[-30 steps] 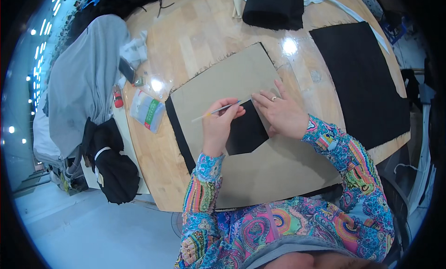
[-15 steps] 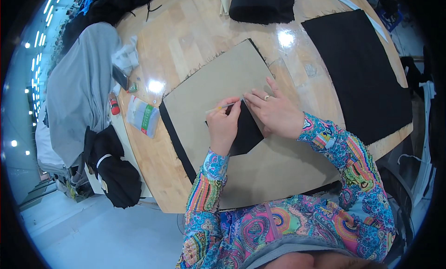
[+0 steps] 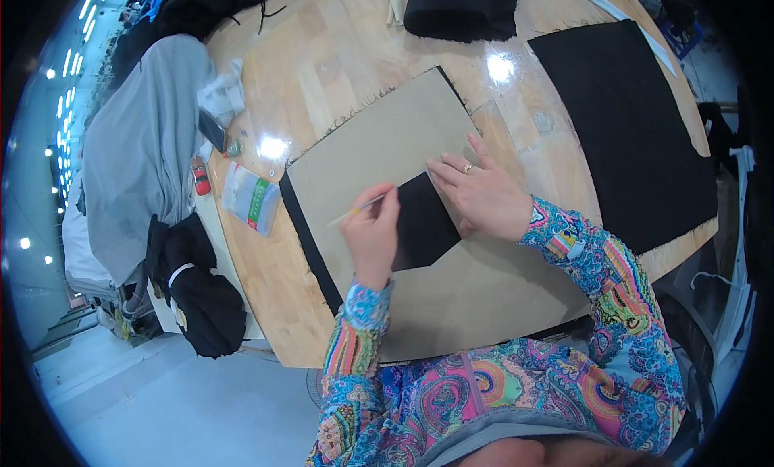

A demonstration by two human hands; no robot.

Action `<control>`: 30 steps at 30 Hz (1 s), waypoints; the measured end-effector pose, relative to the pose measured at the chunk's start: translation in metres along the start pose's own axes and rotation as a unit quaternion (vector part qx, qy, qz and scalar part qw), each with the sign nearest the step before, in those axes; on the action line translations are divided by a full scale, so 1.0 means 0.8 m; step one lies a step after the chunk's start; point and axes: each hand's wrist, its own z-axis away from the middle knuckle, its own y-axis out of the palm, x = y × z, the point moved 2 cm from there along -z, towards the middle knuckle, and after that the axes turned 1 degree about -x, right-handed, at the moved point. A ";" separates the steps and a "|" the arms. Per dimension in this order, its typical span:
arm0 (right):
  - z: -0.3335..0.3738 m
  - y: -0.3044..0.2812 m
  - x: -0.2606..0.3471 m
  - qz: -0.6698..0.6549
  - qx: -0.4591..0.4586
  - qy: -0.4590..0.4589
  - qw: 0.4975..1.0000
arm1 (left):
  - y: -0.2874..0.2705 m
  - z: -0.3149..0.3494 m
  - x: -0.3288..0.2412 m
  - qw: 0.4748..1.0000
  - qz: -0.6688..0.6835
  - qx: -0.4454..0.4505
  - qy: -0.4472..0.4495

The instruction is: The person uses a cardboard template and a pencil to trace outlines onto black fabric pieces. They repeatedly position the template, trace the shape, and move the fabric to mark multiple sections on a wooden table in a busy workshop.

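Observation:
A large beige sheet lies on top of black cloth, whose edge shows along the left side with frayed threads at the top. Within the sheet is a five-sided black patch; I cannot tell whether it is a cut-out or a separate piece. My left hand pinches a slim pen, pale with a yellow part, just above the sheet at the patch's left. Flat on the sheet, along the patch's upper right edge, rests my right hand with fingers stretched out.
A black fabric panel lies at the right, and folded black cloth at the far edge. To the left are a plastic packet, a phone, a red item, grey cloth and a black bundle.
My left hand has moved left and slightly down with the pen, away from the right fingertips, uncovering more of the black patch. The right hand has stayed in place on the sheet.

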 end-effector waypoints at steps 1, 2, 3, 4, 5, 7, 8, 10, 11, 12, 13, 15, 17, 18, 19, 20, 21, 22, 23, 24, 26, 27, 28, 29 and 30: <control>0.000 -0.004 0.000 -0.002 0.021 0.008 1.000 | -0.014 0.002 0.001 0.998 0.047 -0.010 -0.034; -0.002 -0.006 0.001 -0.005 0.040 0.011 0.999 | -0.029 0.003 0.003 0.998 0.038 -0.018 -0.050; -0.002 -0.005 0.002 -0.004 0.026 0.006 1.000 | -0.044 0.003 0.009 0.997 0.030 -0.025 -0.066; -0.001 -0.003 0.000 -0.002 0.012 0.000 1.000 | -0.055 0.002 0.016 0.996 0.023 -0.033 -0.082; 0.000 -0.001 -0.001 0.001 -0.002 -0.004 1.000 | -0.061 0.001 0.022 0.996 0.015 -0.035 -0.083; 0.000 -0.001 -0.001 0.001 0.003 -0.003 1.000 | -0.073 0.001 0.032 0.996 -0.001 -0.040 -0.085; -0.001 -0.003 0.000 0.001 0.005 -0.003 1.000 | -0.075 -0.001 0.036 0.996 -0.008 -0.044 -0.077; -0.002 -0.001 0.001 -0.001 0.005 -0.004 1.000 | -0.074 0.001 0.032 0.996 -0.025 -0.045 -0.071; -0.002 0.000 0.001 -0.001 0.005 -0.003 1.000 | -0.071 0.002 0.027 0.996 -0.032 -0.045 -0.068; -0.003 0.000 0.001 0.000 0.007 -0.003 1.000 | -0.069 0.002 0.023 0.996 -0.048 -0.049 -0.064; -0.003 0.000 0.001 0.000 0.009 -0.003 1.000 | -0.067 0.003 0.021 0.995 -0.064 -0.052 -0.060; -0.003 0.002 0.002 0.000 0.011 -0.003 1.000 | -0.066 0.005 0.019 0.993 -0.091 -0.056 -0.053; -0.003 0.002 0.002 0.000 0.008 0.000 1.000 | -0.064 0.005 0.017 0.991 -0.111 -0.057 -0.045; -0.003 0.001 0.002 0.000 0.009 0.002 1.000 | -0.062 0.005 0.017 0.991 -0.116 -0.058 -0.037; -0.003 0.001 0.002 0.000 0.009 0.004 1.000 | -0.062 0.006 0.017 0.990 -0.123 -0.059 -0.030; -0.003 0.000 0.002 -0.001 0.010 0.005 1.000 | -0.062 0.005 0.017 0.990 -0.129 -0.061 -0.022; -0.003 -0.001 0.002 0.000 0.011 0.005 1.000 | -0.062 0.005 0.018 0.989 -0.135 -0.056 -0.015; -0.003 0.000 0.002 0.000 0.012 0.004 1.000 | -0.062 0.004 0.021 0.989 -0.141 -0.051 -0.009; -0.003 0.000 0.001 0.001 0.014 0.004 1.000 | -0.062 0.003 0.023 0.988 -0.147 -0.046 -0.002; -0.003 0.001 0.001 0.000 0.014 0.005 1.000 | -0.061 0.003 0.024 0.989 -0.144 -0.045 -0.005; -0.004 -0.001 0.003 0.000 0.011 0.002 1.000 | -0.063 0.004 0.021 0.989 -0.138 -0.049 -0.007; -0.004 -0.003 0.004 0.001 0.015 0.001 1.000 | -0.064 0.005 0.022 0.988 -0.143 -0.055 -0.003; -0.004 -0.004 0.004 0.001 0.020 0.003 1.000 | -0.063 0.005 0.026 0.987 -0.148 -0.060 0.000; -0.005 -0.004 0.004 0.002 0.026 0.004 1.000 | -0.063 0.005 0.028 0.986 -0.153 -0.065 0.003; -0.005 -0.004 0.004 0.002 0.023 0.002 1.000 | -0.065 0.006 0.028 0.986 -0.147 -0.072 -0.010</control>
